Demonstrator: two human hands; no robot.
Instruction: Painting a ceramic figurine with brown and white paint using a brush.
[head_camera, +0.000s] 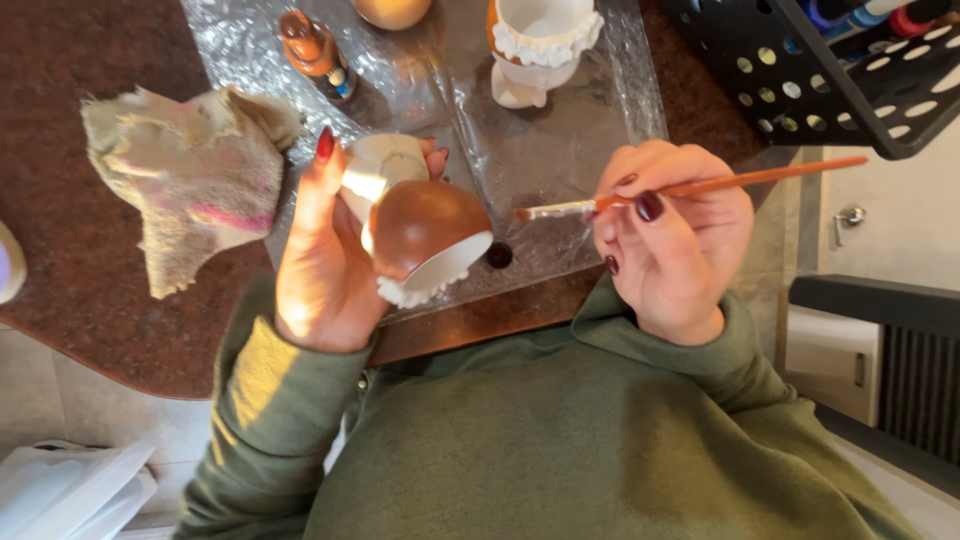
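You sit at a dark reddish-brown counter (90, 290), seen from above, with your green sleeves at the bottom of the view. A sheet of clear plastic (560, 150) covers the counter's middle. A crumpled beige rag (190, 180) with a pink smear lies to the left, partly on the plastic's edge. A black perforated rack (830, 90) stands at the upper right. On the plastic's far side stands a white cup (540, 45) with a frilled rim, and left of it a small paint bottle (318, 52) lies tilted. Your left hand (325, 260) grips a brown-painted ceramic cup (425, 235), tipped on its side above the counter's near edge, its white frilled rim pointing down and toward you. Your right hand (675, 235) pinches an orange brush (700, 186), bristles pointing toward the cup, not touching it.
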